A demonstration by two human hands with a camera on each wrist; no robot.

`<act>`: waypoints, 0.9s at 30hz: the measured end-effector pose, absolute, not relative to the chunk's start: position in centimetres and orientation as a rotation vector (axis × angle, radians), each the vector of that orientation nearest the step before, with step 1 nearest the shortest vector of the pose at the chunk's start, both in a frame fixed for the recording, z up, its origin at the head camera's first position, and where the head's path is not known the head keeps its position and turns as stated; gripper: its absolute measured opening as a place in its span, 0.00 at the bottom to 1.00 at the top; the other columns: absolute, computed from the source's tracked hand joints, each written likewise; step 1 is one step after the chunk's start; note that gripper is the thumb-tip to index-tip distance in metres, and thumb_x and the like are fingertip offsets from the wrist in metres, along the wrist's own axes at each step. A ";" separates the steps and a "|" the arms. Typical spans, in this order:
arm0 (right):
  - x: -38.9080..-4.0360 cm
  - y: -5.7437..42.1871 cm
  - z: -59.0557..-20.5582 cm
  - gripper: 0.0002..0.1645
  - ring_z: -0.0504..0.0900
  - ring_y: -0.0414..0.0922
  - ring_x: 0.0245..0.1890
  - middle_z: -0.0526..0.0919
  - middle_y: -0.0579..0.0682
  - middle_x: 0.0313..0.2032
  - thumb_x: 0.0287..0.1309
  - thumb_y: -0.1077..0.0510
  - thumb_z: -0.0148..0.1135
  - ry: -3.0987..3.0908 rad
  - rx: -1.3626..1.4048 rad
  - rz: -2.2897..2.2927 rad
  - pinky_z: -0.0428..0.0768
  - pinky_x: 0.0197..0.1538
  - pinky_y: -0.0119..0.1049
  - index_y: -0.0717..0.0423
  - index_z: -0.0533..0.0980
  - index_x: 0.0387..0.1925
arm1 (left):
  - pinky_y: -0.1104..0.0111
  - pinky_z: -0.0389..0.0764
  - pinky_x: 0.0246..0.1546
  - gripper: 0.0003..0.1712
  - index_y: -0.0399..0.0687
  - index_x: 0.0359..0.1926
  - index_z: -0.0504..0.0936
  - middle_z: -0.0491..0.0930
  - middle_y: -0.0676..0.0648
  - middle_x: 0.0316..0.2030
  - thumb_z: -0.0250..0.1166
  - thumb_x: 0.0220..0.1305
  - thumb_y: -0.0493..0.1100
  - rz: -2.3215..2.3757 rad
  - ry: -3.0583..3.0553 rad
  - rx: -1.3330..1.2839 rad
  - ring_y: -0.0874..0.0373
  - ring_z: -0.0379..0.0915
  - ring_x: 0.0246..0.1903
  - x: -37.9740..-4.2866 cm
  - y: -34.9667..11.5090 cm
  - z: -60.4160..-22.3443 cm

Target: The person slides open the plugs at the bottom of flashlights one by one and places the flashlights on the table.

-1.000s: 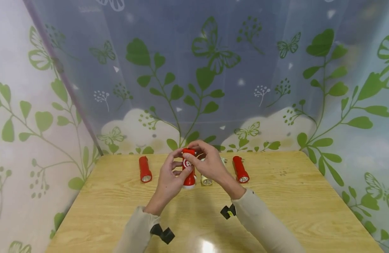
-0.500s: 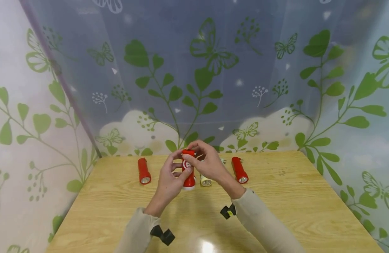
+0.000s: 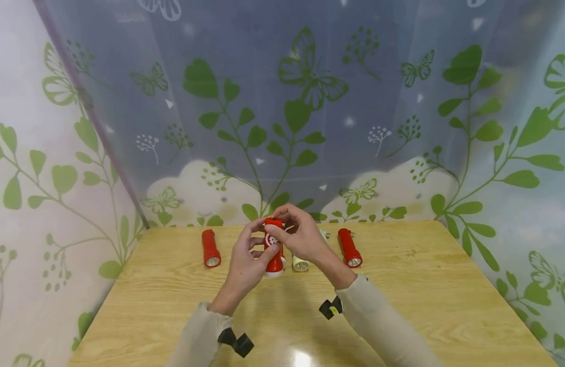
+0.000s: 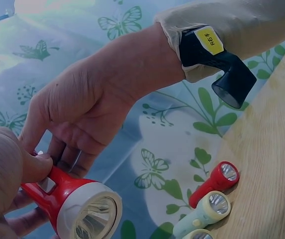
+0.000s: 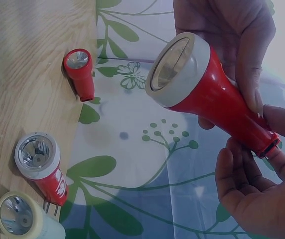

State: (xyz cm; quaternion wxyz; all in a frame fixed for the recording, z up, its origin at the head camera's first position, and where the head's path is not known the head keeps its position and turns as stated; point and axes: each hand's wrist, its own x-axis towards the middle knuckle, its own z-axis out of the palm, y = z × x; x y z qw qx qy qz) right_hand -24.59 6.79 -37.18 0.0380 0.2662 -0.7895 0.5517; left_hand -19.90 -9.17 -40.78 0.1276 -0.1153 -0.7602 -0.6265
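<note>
Both hands hold a red flashlight [image 3: 274, 263] with a white rim and a round white emblem, above the table. My left hand [image 3: 246, 261] grips its body, thumb on the front below the emblem. With thumb and fingers, my right hand [image 3: 309, 239] holds the narrow tail end, its thumb crossing just above the emblem. In the right wrist view the flashlight's white head [image 5: 182, 64] points away from the right fingers [image 5: 232, 169]. A switch [image 4: 47, 184] shows on its side in the left wrist view, near a thumb.
On the wood table [image 3: 402, 306] lie a red flashlight [image 3: 210, 248] at left, a cream one [image 3: 300, 264] behind the hands, and another red one [image 3: 349, 248] at right. A red-and-white flashlight [image 5: 40, 167] shows in the right wrist view. A printed curtain [image 3: 282, 127] stands behind.
</note>
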 end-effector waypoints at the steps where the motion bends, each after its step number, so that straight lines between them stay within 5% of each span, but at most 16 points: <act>1: -24.6 6.8 -37.2 0.13 0.83 0.46 0.36 0.85 0.55 0.39 0.63 0.55 0.69 -2.420 0.815 1.694 0.84 0.41 0.38 0.51 0.77 0.47 | 0.71 0.84 0.41 0.36 0.50 0.71 0.68 0.73 0.42 0.61 0.70 0.65 0.37 -1.823 -2.212 -0.338 0.46 0.81 0.50 -19.9 -9.2 -40.8; 27: -24.5 6.6 -37.1 0.13 0.84 0.46 0.38 0.85 0.56 0.39 0.63 0.55 0.70 -2.413 0.806 1.741 0.82 0.38 0.40 0.51 0.74 0.43 | 0.71 0.86 0.41 0.35 0.49 0.71 0.67 0.73 0.41 0.61 0.69 0.66 0.37 -1.855 -2.203 -0.354 0.45 0.81 0.51 -20.0 -9.6 -41.0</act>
